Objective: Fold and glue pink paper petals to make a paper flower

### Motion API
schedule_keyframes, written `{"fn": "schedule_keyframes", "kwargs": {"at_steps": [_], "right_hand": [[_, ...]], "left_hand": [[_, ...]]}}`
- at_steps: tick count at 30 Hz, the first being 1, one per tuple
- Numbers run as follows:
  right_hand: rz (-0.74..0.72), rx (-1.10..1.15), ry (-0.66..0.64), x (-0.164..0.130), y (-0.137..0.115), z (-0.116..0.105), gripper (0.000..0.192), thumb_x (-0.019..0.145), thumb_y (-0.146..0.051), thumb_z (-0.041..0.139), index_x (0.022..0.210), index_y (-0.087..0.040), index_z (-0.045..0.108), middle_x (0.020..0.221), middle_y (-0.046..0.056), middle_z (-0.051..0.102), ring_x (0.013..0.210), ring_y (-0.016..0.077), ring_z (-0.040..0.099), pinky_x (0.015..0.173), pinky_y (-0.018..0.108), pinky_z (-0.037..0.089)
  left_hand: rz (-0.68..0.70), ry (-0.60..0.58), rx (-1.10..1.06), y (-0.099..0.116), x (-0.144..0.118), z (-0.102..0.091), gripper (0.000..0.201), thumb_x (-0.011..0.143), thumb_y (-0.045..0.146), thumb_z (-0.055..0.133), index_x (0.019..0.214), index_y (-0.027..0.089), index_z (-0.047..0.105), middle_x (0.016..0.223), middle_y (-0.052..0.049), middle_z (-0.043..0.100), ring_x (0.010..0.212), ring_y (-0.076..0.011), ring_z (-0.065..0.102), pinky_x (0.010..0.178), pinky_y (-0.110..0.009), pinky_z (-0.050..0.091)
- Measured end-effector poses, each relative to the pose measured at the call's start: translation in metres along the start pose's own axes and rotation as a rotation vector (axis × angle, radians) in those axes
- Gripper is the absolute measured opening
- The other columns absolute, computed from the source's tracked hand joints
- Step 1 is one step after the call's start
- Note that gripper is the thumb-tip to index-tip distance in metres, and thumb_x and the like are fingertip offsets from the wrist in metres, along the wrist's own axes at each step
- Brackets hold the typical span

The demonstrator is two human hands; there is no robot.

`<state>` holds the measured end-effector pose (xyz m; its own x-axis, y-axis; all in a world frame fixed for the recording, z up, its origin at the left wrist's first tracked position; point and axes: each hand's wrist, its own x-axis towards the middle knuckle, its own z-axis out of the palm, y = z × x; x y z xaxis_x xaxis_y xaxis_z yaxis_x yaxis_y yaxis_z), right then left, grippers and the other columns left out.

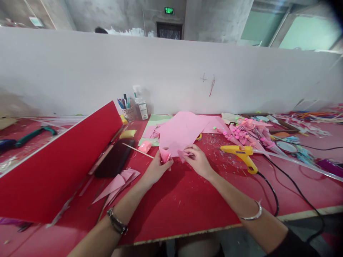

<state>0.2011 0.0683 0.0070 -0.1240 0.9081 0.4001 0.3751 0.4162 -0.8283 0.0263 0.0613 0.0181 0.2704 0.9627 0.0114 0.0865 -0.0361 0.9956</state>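
Pinching a small folded pink paper cone (pixel 165 155), the left hand (pixel 157 167) sits just left of the right hand (pixel 197 160) — fingers closed on the large pink paper sheet's (pixel 179 132) near edge.

Pink paper (pixel 180 132), red table (pixel 187 200)

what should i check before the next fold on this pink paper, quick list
1. Left hand pinching the small folded pink piece: ok.
2. Right hand gripping the edge of the large pink sheet: ok.
3. Glue gun lying apart from both hands: ok.
4. Glue gun hot or off: cannot tell.
5. Red table free of scraps near the hands: not ok, bits scattered.
6. Folded pink pieces lying by the left forearm: ok.
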Motion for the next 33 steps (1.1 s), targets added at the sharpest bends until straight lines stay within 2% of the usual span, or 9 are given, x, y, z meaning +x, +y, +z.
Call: {"fn": "schedule_keyframes", "kwargs": {"at_steps": [2, 5, 8, 11, 18, 24, 27, 31, 33], "right_hand": [[-0.017, 0.061, -0.041, -0.001, -0.004, 0.000, 0.007, 0.074, -0.020, 0.052, 0.077, -0.017, 0.058, 0.085, 0.004, 0.053, 0.081, 0.0143, 0.053, 0.071, 0.026, 0.045], [0.044, 0.239, -0.136, -0.003, -0.007, 0.001, 0.011, 0.078, -0.023, 0.047, 0.086, -0.019, 0.054, 0.083, 0.001, 0.055, 0.077, 0.0127, 0.055, 0.067, 0.025, 0.046], [0.131, 0.386, -0.247, -0.005, -0.008, 0.003, 0.012, 0.082, -0.028, 0.042, 0.090, -0.020, 0.048, 0.073, -0.002, 0.053, 0.056, 0.0091, 0.055, 0.050, 0.021, 0.044], [0.130, 0.373, -0.265, -0.006, -0.009, 0.003, 0.009, 0.081, -0.027, 0.046, 0.083, -0.019, 0.049, 0.061, -0.006, 0.048, 0.040, 0.0050, 0.044, 0.041, 0.019, 0.034], [0.195, 0.416, -0.297, -0.005, -0.016, 0.004, 0.014, 0.070, -0.023, 0.058, 0.081, -0.015, 0.057, 0.078, 0.000, 0.058, 0.070, 0.0100, 0.053, 0.066, 0.023, 0.040], [0.222, 0.409, -0.316, -0.006, -0.016, 0.004, 0.019, 0.073, -0.034, 0.056, 0.072, -0.015, 0.051, 0.062, -0.004, 0.049, 0.051, 0.0064, 0.045, 0.051, 0.021, 0.037], [0.231, 0.402, -0.321, -0.006, -0.018, 0.004, 0.022, 0.073, -0.036, 0.056, 0.071, -0.016, 0.049, 0.061, -0.005, 0.048, 0.047, 0.0053, 0.045, 0.048, 0.020, 0.036], [0.254, 0.416, -0.328, -0.007, -0.019, 0.006, 0.025, 0.071, -0.039, 0.057, 0.072, -0.016, 0.047, 0.065, -0.004, 0.053, 0.046, 0.0054, 0.048, 0.047, 0.021, 0.038], [0.252, 0.429, -0.328, -0.007, -0.017, 0.007, 0.026, 0.070, -0.038, 0.059, 0.074, -0.016, 0.046, 0.065, -0.003, 0.054, 0.047, 0.0061, 0.050, 0.048, 0.021, 0.039]], "left_hand": [[-0.032, 0.007, 0.016, 0.002, -0.001, 0.000, 0.053, 0.072, 0.029, 0.055, 0.118, 0.013, 0.033, 0.057, 0.008, 0.049, 0.053, -0.0089, 0.048, 0.063, -0.025, 0.040], [-0.070, 0.006, 0.014, 0.001, -0.002, 0.000, 0.049, 0.073, 0.031, 0.054, 0.116, 0.013, 0.037, 0.054, 0.007, 0.049, 0.053, -0.0102, 0.050, 0.064, -0.025, 0.041], [-0.083, -0.006, -0.078, -0.001, -0.001, -0.001, 0.055, 0.069, 0.028, 0.060, 0.117, 0.016, 0.036, 0.065, 0.005, 0.054, 0.057, -0.0099, 0.052, 0.065, -0.025, 0.042], [-0.106, -0.022, -0.136, -0.001, -0.001, -0.002, 0.058, 0.067, 0.027, 0.062, 0.118, 0.017, 0.037, 0.078, 0.002, 0.057, 0.067, -0.0105, 0.054, 0.067, -0.024, 0.042], [-0.119, -0.067, -0.026, 0.005, -0.005, -0.002, 0.036, 0.075, 0.041, 0.050, 0.098, 0.015, 0.059, 0.078, -0.002, 0.063, 0.075, -0.0165, 0.056, 0.072, -0.026, 0.041], [-0.080, 0.046, 0.077, -0.001, -0.005, -0.003, 0.038, 0.075, 0.050, 0.046, 0.079, 0.016, 0.063, 0.076, -0.001, 0.064, 0.075, -0.0176, 0.056, 0.068, -0.025, 0.042], [-0.027, -0.005, 0.078, -0.001, -0.003, -0.004, 0.037, 0.077, 0.048, 0.045, 0.078, 0.015, 0.061, 0.075, -0.001, 0.063, 0.070, -0.0153, 0.055, 0.065, -0.024, 0.042], [-0.015, -0.072, 0.050, 0.001, -0.002, -0.002, 0.037, 0.078, 0.049, 0.044, 0.074, 0.015, 0.057, 0.058, 0.002, 0.055, 0.050, -0.0098, 0.047, 0.051, -0.021, 0.039], [-0.020, -0.090, 0.029, 0.001, -0.002, -0.001, 0.037, 0.077, 0.049, 0.045, 0.069, 0.014, 0.054, 0.054, 0.003, 0.052, 0.048, -0.0092, 0.046, 0.049, -0.021, 0.039]]}}
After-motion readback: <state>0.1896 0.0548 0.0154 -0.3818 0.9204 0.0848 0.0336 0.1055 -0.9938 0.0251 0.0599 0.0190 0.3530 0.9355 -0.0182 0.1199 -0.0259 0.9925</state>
